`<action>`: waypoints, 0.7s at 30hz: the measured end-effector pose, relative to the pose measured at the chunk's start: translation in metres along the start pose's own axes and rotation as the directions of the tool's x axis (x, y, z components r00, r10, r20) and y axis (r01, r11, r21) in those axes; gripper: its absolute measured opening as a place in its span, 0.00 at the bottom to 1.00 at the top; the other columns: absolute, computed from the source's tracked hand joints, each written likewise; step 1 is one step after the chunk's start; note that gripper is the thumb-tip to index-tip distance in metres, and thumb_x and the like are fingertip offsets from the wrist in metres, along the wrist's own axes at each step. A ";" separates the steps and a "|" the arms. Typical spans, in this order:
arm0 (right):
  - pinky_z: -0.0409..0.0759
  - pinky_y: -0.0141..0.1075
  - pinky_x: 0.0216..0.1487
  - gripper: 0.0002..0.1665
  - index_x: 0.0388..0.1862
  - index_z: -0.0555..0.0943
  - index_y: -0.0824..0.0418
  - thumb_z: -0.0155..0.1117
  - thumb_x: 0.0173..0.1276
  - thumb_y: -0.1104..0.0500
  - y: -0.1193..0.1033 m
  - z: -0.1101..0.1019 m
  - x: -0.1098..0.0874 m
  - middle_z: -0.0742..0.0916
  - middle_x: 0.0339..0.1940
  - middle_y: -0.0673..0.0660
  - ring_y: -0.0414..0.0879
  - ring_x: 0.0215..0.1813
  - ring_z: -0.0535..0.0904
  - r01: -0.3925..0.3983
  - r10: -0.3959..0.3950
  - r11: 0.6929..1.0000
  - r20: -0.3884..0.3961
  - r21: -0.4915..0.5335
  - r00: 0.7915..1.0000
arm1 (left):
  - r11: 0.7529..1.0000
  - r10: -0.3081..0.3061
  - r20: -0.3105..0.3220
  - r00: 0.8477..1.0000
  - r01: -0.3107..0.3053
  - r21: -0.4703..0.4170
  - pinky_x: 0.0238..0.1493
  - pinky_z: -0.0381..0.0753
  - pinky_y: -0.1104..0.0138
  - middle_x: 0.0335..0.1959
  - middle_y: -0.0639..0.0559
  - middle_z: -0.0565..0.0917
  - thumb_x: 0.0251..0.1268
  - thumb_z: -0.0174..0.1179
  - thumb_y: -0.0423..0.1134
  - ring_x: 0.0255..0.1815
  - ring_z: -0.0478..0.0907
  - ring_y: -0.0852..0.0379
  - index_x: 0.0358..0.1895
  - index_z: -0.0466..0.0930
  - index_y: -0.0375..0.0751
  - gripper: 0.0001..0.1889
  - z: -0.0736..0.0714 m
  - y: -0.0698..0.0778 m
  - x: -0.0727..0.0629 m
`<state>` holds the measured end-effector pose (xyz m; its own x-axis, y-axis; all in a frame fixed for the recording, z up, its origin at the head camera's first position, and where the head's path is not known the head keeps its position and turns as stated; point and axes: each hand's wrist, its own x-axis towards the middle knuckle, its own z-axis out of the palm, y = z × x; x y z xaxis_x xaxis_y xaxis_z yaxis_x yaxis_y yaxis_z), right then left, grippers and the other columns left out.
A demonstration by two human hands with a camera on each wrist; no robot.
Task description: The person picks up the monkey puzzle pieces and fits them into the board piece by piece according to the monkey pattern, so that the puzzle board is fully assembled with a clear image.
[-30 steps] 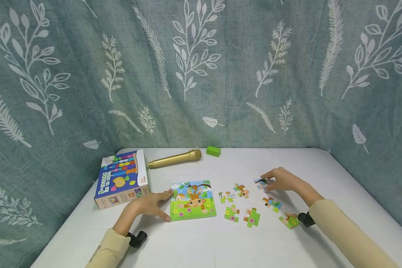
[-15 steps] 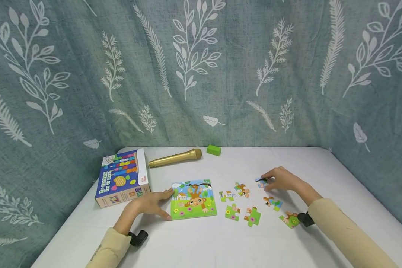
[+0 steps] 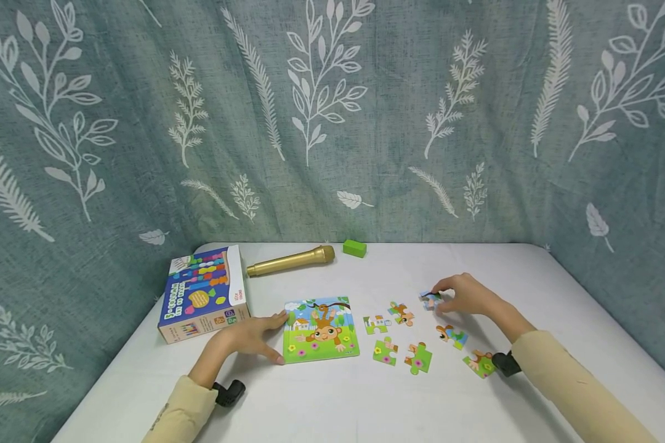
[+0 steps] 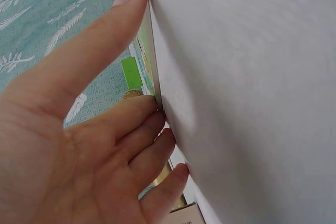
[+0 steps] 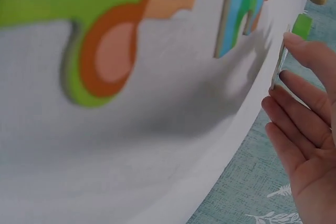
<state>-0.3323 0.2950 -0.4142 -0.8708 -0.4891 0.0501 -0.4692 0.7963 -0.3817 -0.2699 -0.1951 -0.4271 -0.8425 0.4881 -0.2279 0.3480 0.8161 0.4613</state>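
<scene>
In the head view, my left hand point(image 3: 252, 337) rests at the left edge of the square monkey puzzle point(image 3: 320, 330), thumb and fingers spread along that side. The left wrist view has the thumb point(image 4: 94, 51) and fingertips right against the thin edge, the fingers nearly straight. Further right, my right hand point(image 3: 465, 295) pinches a blue puzzle piece point(image 3: 430, 300) with a dark branch on it. Thumb and forefinger sit at opposite edges of this piece point(image 5: 280, 59) in the right wrist view, low at the table. Its face is turned away there.
Several loose puzzle pieces lie between the hands, among them a green flower piece point(image 3: 418, 359) and a bird piece point(image 3: 451, 336). Behind them are a gold toy microphone point(image 3: 290, 261), a green block point(image 3: 354, 248) and a blue game box point(image 3: 202, 292). A patterned curtain point(image 3: 332, 123) hangs behind the table.
The blue piece has shifted very slightly to the left at my right fingertips. My left hand and the puzzle stay in place.
</scene>
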 end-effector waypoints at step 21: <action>0.80 0.53 0.44 0.17 0.44 0.86 0.64 0.73 0.57 0.58 -0.039 0.004 -0.007 0.87 0.44 0.65 0.63 0.49 0.81 0.023 -0.025 1.000 -0.245 -0.009 0.969 | 1.000 0.010 0.002 1.000 -0.010 0.009 0.72 0.52 0.47 0.76 0.43 0.55 0.48 0.73 0.55 0.75 0.51 0.41 0.75 0.57 0.43 0.51 0.000 0.003 -0.003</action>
<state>-0.3071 0.2663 -0.4039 -0.8684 -0.4065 0.2840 -0.4906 0.7878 -0.3725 -0.2667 -0.1946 -0.4249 -0.8382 0.4969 -0.2247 0.3601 0.8137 0.4562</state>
